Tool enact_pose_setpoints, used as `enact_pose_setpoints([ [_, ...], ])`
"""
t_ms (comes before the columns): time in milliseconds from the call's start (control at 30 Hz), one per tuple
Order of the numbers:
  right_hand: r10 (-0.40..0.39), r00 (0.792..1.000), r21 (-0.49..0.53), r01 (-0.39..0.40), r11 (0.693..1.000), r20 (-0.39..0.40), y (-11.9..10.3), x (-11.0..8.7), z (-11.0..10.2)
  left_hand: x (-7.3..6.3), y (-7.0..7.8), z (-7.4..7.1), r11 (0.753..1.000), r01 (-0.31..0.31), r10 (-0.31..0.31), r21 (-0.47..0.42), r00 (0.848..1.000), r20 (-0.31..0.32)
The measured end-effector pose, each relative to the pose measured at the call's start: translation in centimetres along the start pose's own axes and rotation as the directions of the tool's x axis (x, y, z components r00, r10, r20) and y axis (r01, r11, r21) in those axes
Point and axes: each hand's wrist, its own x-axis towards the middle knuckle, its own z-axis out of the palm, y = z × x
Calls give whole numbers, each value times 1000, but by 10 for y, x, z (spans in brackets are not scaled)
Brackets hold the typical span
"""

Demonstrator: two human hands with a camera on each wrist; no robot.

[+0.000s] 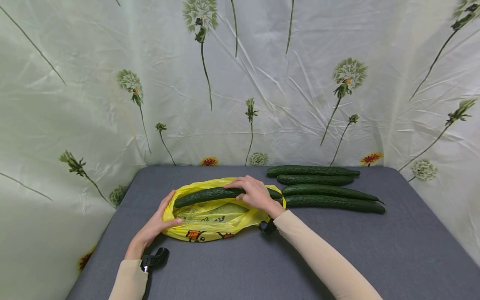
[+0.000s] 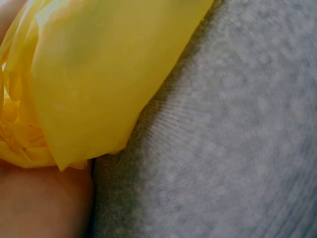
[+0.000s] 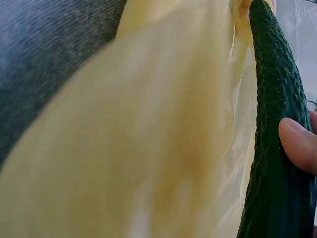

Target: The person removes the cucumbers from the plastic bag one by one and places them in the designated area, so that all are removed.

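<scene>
A long dark green cucumber (image 1: 204,196) lies lengthwise in the mouth of a yellow plastic bag (image 1: 240,223). From above, my right hand (image 1: 256,195) grips the cucumber around its middle. The right wrist view shows the thumb (image 3: 298,144) pressed along the bumpy skin of the cucumber (image 3: 277,99), with the bag (image 3: 148,109) beside it. At the bag's left end, my left hand (image 1: 155,223) holds the rim between thumb and fingers. Yellow film (image 2: 104,84) fills much of the left wrist view, and most of that hand is hidden there.
Several more cucumbers lie side by side to the right of the bag, among them a front one (image 1: 333,203) and a back one (image 1: 311,170). Grey cloth (image 1: 225,271) covers the table. A white curtain (image 1: 232,83) with dandelion prints hangs behind it.
</scene>
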Motion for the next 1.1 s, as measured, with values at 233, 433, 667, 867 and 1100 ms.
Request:
enact_pose_setpoints([
  [233,29,999,22,-29,999,-17,6,-8,-3,0,-1,-1,1000,-2,2,-10,1000,-1],
  [433,43,999,24,-43,999,-20,11,-17,-6,-1,-1,-1,1000,-12,12,-13,1000,-3],
  [667,74,997,31,-73,997,-30,18,-26,-9,-1,-1,-1,1000,-14,14,-21,1000,1],
  [867,78,996,30,-77,997,-41,24,-33,-11,-2,-2,-1,1000,-20,20,-19,1000,0],
  [1100,86,995,76,-82,994,-46,27,-40,-15,-1,-2,-1,1000,-19,19,-21,1000,-2],
])
